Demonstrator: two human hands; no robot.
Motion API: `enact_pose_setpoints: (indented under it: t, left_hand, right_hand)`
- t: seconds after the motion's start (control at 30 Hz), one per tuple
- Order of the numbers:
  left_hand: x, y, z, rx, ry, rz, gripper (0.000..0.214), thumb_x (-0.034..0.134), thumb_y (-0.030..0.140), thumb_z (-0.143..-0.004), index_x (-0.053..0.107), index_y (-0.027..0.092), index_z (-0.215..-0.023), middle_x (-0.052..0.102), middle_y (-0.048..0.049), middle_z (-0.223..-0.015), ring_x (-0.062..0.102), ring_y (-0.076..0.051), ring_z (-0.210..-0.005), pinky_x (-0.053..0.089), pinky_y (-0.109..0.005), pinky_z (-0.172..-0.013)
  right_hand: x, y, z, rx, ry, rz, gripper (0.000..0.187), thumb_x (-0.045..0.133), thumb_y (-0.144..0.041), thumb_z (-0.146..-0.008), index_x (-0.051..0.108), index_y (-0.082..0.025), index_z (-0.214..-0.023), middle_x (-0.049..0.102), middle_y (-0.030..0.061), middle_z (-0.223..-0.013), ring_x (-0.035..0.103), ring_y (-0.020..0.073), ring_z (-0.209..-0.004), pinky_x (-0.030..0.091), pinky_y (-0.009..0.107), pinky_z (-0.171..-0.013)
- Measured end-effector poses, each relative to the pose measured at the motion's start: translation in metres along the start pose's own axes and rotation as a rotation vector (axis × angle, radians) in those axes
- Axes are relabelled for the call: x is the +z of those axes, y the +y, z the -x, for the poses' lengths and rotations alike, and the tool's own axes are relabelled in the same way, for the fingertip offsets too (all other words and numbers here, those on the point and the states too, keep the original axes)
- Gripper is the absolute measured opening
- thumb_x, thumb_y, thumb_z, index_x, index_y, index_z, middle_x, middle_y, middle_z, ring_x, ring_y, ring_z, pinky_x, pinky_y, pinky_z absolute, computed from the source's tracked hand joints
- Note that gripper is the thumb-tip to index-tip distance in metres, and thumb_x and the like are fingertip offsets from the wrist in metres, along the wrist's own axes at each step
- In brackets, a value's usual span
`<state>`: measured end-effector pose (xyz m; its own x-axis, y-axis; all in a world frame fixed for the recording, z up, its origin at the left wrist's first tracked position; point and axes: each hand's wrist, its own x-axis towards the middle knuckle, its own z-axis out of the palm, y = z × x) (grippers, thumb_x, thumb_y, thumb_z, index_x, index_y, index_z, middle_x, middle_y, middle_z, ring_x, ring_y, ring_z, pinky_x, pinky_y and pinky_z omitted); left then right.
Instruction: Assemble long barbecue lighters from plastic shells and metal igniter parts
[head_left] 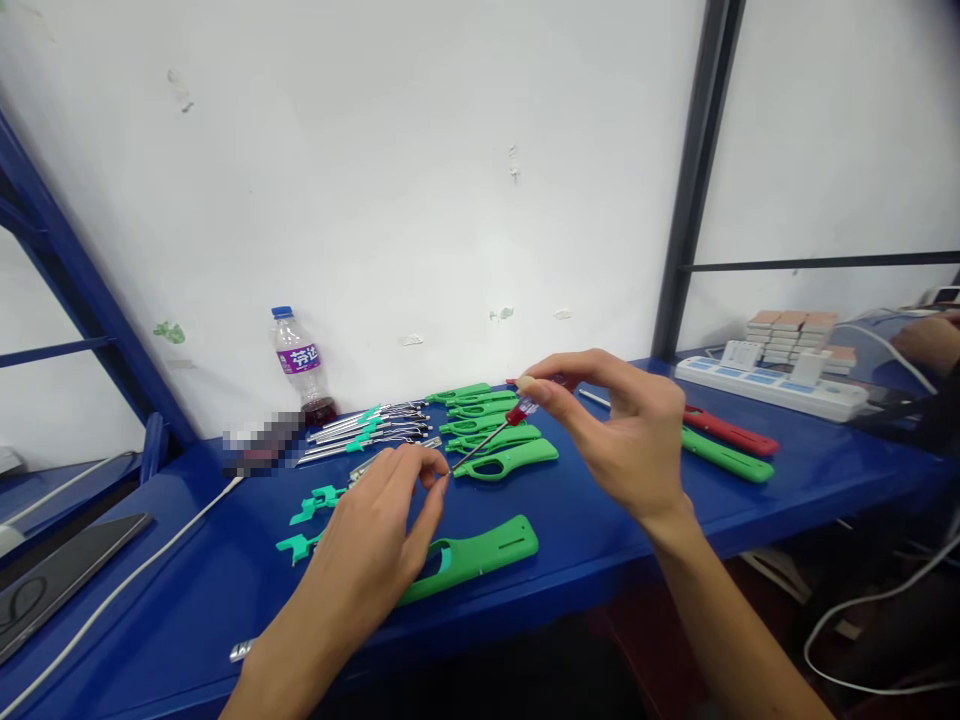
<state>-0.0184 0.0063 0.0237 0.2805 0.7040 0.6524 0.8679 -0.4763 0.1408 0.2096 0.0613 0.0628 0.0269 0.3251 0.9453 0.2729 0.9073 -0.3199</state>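
My right hand (626, 430) pinches the clear and red handle of a screwdriver (491, 437). The slim shaft slants down to the left, its tip at the fingertips of my left hand (382, 530). That hand is closed in a pinch; whatever lies between its fingers is too small to make out. Below them, partly behind my left hand, a green lighter shell (487, 552) lies on the blue table. Several more green lighter shells (517, 456) lie in a row behind. Teal plastic pieces (300, 546) sit left of my left hand, near metal rods with wires (330, 453).
A drink bottle (300, 360) stands by the wall. A white cable (150, 560) crosses the table's left side near a dark flat device (64, 580). At right lie a red shell (731, 432), another green shell (727, 457) and a power strip (772, 386). Another person's hand (930, 342) shows at far right.
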Motion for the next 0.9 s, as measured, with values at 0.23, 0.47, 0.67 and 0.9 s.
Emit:
enact_pose_setpoints:
  t: [0.23, 0.47, 0.67, 0.9]
  left_hand:
    - [0.0005, 0.0008, 0.0017, -0.007, -0.014, 0.010, 0.011, 0.047, 0.025, -0.105, 0.057, 0.023, -0.104, 0.065, -0.0020, -0.092, 0.063, -0.021, -0.084, 0.047, -0.033, -0.074]
    - [0.0012, 0.0004, 0.0006, -0.032, -0.028, 0.013, 0.011, 0.046, 0.026, -0.105, 0.056, 0.023, -0.103, 0.065, -0.0013, -0.092, 0.064, -0.021, -0.084, 0.047, -0.033, -0.073]
    - [0.0024, 0.0009, 0.0013, -0.023, -0.033, 0.024, 0.010, 0.047, 0.026, -0.105, 0.055, 0.023, -0.102, 0.064, -0.0011, -0.092, 0.063, -0.021, -0.083, 0.046, -0.033, -0.073]
    - [0.0055, 0.0038, 0.0029, -0.043, -0.140, 0.108, 0.012, 0.042, 0.025, -0.108, 0.054, 0.025, -0.106, 0.064, -0.0022, -0.098, 0.062, -0.021, -0.088, 0.046, -0.033, -0.076]
  right_hand:
    - [0.0000, 0.0019, -0.0001, -0.010, -0.005, 0.001, 0.004, 0.079, -0.023, -0.093, 0.076, -0.026, -0.092, 0.078, -0.0049, -0.086, 0.070, 0.0140, -0.076, 0.057, 0.030, -0.076]
    - [0.0002, 0.0035, -0.0002, -0.028, -0.009, -0.018, 0.005, 0.080, -0.021, -0.092, 0.077, -0.024, -0.092, 0.078, -0.0053, -0.086, 0.069, 0.0126, -0.075, 0.055, 0.029, -0.074]
    - [0.0005, 0.0039, -0.0002, -0.036, -0.008, -0.026, 0.006, 0.080, -0.020, -0.092, 0.077, -0.025, -0.091, 0.078, -0.0054, -0.085, 0.068, 0.0124, -0.075, 0.055, 0.028, -0.073]
    - [-0.0005, 0.0057, 0.0002, 0.005, -0.031, -0.034, 0.004, 0.076, -0.021, -0.095, 0.076, -0.024, -0.093, 0.078, -0.0044, -0.088, 0.071, 0.0133, -0.078, 0.055, 0.030, -0.076]
